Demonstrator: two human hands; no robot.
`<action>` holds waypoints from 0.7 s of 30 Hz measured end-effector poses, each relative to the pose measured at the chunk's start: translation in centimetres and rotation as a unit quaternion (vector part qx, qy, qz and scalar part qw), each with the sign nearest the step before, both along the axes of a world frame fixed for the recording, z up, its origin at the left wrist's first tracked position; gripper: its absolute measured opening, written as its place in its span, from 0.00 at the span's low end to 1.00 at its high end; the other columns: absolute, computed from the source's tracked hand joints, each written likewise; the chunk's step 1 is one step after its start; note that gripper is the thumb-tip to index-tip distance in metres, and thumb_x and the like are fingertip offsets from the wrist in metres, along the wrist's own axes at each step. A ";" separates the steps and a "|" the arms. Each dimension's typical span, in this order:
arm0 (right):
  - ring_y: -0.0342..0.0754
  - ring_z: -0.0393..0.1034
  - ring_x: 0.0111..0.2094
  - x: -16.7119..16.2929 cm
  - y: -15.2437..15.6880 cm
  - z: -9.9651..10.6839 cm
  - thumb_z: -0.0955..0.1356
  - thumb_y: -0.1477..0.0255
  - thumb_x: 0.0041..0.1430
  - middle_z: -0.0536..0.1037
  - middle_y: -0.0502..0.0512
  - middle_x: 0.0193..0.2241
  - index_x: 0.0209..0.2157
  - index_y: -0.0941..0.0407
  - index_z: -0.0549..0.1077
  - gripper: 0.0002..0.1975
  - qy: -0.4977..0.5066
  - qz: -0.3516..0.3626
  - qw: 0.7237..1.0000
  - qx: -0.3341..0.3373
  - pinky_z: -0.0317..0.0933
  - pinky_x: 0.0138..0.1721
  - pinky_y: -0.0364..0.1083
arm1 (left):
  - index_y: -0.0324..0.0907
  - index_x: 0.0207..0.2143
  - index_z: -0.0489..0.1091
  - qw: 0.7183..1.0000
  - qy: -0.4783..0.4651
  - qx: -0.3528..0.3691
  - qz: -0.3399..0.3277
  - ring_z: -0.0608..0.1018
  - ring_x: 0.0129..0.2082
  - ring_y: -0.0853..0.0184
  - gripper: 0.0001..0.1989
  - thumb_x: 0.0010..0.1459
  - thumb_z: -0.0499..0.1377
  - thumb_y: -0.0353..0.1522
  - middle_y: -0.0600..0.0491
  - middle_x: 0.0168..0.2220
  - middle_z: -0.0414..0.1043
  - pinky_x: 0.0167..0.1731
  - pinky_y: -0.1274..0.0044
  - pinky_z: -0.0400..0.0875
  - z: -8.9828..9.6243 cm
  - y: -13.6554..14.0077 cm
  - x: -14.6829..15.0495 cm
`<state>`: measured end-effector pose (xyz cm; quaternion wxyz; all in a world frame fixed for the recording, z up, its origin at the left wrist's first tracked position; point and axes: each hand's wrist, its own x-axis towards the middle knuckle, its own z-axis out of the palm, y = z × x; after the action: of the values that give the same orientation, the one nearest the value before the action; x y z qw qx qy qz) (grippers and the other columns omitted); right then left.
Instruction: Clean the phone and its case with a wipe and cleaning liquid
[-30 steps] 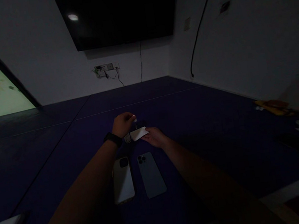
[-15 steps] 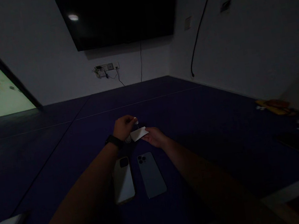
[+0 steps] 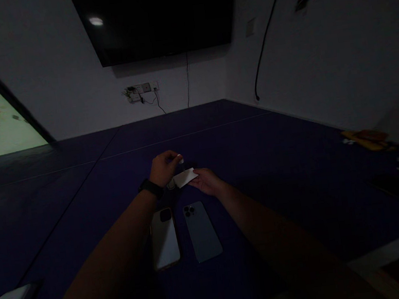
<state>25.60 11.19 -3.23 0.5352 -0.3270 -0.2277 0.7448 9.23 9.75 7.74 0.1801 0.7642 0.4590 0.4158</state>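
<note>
**Fingertip hold: drop risk**

Left hand (image 3: 163,170) is pinching a small white piece (image 3: 181,161); right hand (image 3: 206,182) is grasping a flat white item (image 3: 185,178), both well back from the bench's (image 3: 238,139) near edge. Slackening fingertips could be dropping the piece. Nearer that edge, a pale phone or case (image 3: 165,244) and blue-grey phone (image 3: 203,232) are obstructing lowered wrists.

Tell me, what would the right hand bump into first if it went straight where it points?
Probably the left hand, just past the white block the right hand holds; it's dark and depth is unclear, so it might pass underneath.
</note>
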 end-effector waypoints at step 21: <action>0.53 0.79 0.37 0.5 0.2 -0.3 0.60 0.82 0.66 0.80 0.59 0.32 0.43 0.60 0.72 0.11 -0.001 -0.002 1.000 0.007 0.75 0.46 0.57 | 0.42 0.33 0.78 0.995 -0.014 0.014 0.094 0.80 0.36 0.62 0.16 0.60 0.59 0.44 0.48 0.35 0.82 0.38 0.72 0.70 1.7 -0.8 -5.6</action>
<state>26.10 11.42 -3.53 0.5387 -0.3245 -0.2326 0.7419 3.64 8.97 9.42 0.1355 0.7142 0.5205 0.4480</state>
